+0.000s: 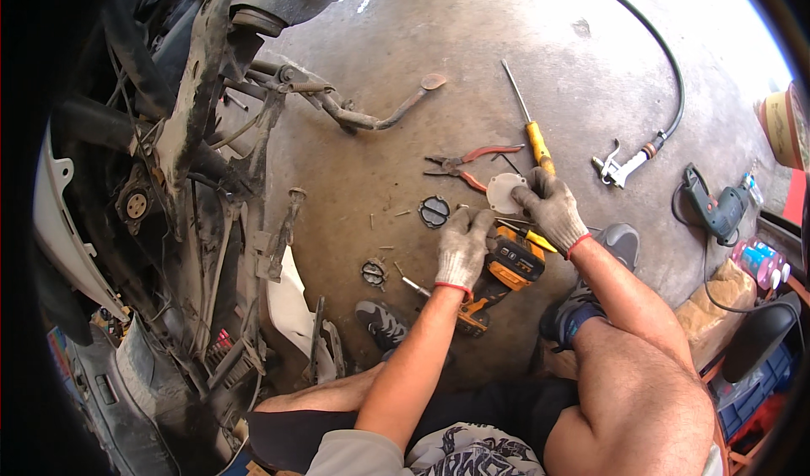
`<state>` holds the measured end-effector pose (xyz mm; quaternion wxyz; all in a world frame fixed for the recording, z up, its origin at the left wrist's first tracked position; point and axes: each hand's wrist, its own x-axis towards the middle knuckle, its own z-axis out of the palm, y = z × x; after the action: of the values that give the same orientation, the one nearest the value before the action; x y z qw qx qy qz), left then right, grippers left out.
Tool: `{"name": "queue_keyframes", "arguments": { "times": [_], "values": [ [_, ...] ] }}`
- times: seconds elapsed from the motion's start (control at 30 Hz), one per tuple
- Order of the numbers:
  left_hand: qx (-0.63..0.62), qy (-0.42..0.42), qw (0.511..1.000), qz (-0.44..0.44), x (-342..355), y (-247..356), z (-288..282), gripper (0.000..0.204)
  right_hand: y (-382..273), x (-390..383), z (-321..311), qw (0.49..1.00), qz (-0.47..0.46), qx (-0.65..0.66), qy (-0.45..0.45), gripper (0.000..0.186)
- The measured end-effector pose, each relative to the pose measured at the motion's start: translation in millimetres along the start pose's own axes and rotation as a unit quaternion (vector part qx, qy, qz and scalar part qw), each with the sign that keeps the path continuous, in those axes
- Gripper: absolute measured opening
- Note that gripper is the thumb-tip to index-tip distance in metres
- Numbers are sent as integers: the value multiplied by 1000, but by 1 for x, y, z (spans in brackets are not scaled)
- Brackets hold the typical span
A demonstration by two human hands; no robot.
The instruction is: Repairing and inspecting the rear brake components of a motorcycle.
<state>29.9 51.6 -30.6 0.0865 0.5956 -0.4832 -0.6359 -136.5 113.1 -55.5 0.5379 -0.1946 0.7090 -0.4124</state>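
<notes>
Head cam: rnd disc [504, 193] face-on

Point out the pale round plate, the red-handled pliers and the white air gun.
Pale round plate [504, 195], head view: its flat face.
Red-handled pliers [453, 164], head view: around the pivot.
White air gun [628, 167], head view: its body.

My concrete floor [481, 41]'s got red-handled pliers [453, 165], a yellow screwdriver [539, 144], a cordless drill [516, 259], an air gun [623, 170] and a round black part [434, 213] lying around.
</notes>
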Motion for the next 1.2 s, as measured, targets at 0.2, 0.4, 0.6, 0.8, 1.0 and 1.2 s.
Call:
{"name": "queue_keyframes", "arguments": {
  "times": [0.2,0.4,0.6,0.8,1.0,1.2],
  "values": [
    [-38,-54,996,-60,2,7,-12,47,-2,-7,-1,991,-116,-61,32,20],
    [-193,-98,973,-75,1,15,-10,35,-3,-8,5,955,-280,-98,4,26],
    [-57,-7,998,-3,-2,20,-3,30,-2,-4,-6,992,-12,123,-14,27],
    [-21,0,1000,11,-4,20,-1,31,-10,-10,-3,996,20,-59,-69,39],
    [-99,-4,995,-14,1,9,-5,30,-9,-7,-3,996,33,-47,-62,37],
    [0,-13,1000,8,-4,5,6,23,1,-5,-2,998,10,-42,-46,37]
  ]
}}
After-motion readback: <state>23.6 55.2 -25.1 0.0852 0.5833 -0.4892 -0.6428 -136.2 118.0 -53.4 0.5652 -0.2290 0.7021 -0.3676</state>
